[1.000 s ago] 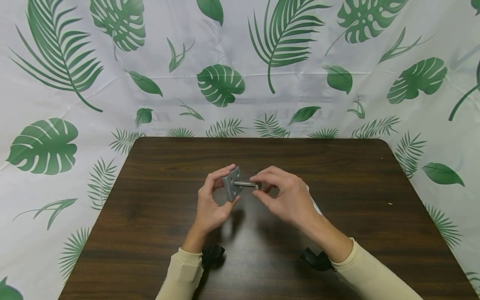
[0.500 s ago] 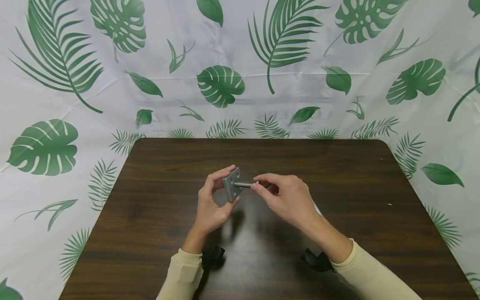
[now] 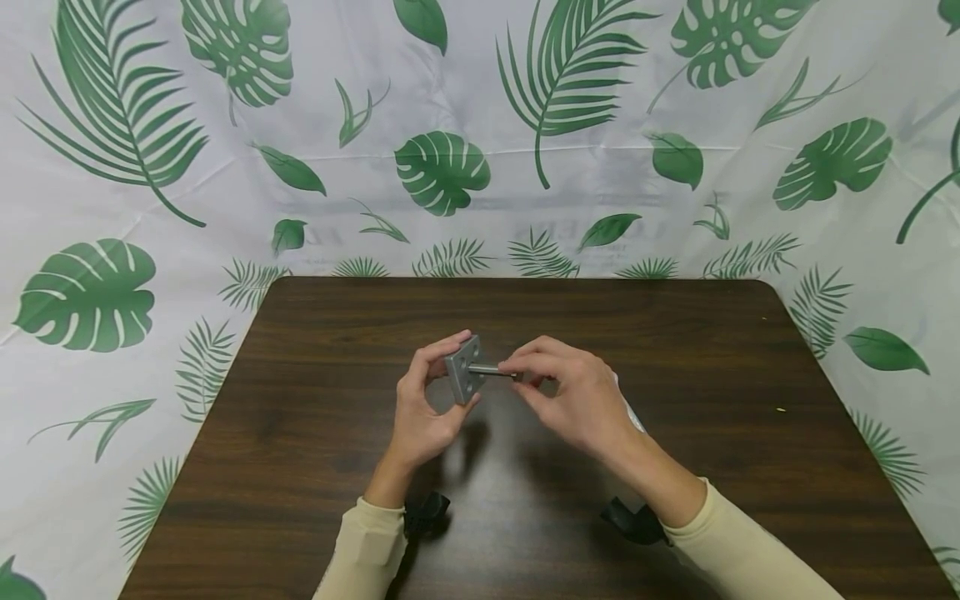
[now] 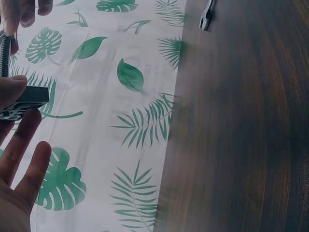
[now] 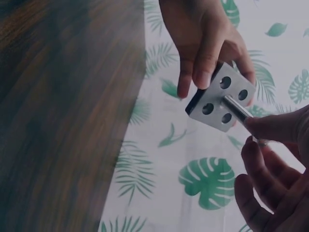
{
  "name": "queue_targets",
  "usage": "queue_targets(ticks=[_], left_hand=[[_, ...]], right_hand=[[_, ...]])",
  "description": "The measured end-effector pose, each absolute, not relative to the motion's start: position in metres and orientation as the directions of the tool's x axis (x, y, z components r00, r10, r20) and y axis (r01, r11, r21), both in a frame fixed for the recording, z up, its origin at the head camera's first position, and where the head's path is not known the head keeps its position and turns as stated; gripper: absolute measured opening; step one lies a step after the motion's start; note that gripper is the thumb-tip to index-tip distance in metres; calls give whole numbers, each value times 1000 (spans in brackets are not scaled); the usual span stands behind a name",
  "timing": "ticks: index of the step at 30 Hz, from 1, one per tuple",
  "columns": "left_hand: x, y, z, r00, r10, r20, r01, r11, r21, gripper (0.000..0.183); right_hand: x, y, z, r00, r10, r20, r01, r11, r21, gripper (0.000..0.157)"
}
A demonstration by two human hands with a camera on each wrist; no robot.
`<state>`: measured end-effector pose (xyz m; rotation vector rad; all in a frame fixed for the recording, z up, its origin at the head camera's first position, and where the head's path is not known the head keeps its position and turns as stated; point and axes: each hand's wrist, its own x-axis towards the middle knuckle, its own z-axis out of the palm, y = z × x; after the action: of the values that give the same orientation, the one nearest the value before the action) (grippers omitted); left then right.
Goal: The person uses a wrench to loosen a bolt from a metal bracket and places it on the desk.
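My left hand (image 3: 422,417) grips a square grey metal plate (image 5: 214,108) by its edges, above the table. The plate has several round holes near its corners, and a threaded bolt (image 5: 236,109) stands out from its middle. With thumb and fingers my right hand (image 3: 579,393) pinches the bolt's outer end, whose head is partly hidden by the fingers. In the left wrist view, the plate (image 4: 30,98) is tilted, with the thumb on one side and fingers below it. How deep the bolt sits in the plate cannot be told.
Both hands are over a dark wood-grain table (image 3: 337,333). A silver tool (image 4: 206,20) with a forked end, like a wrench, lies on it in the left wrist view. A white cloth with green leaves (image 3: 480,225) hangs behind the table. Black straps (image 3: 633,518) circle the wrists.
My right hand's fingers have shifted around the bolt's end, the thumb moving up and then down again. My left hand and the plate have stayed in place.
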<state>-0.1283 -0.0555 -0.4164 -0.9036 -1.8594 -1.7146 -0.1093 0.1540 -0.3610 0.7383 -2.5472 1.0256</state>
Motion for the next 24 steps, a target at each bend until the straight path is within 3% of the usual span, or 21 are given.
queue_targets(ticks=[4,13,17,24], left_hand=[[-128,-56,-416,-683,161,713,724,15,690,62],[-128,-56,-416,-687,158,710,720,11,694,62],[-128,-56,-416,-680,162,715,726,8,688,61],[-128,-57,-417,-679,163,716,726,8,687,62]], right_hand=[[-108,154,-360,-853,-314,416,-514,638,-574,39],[-107,152,-357,-932,-202,301,-348,732,-586,24],[-108,152,-358,-918,-229,324,-384,721,-577,21],[-109,154,-360,-834,-329,443,-541,642,-543,23]])
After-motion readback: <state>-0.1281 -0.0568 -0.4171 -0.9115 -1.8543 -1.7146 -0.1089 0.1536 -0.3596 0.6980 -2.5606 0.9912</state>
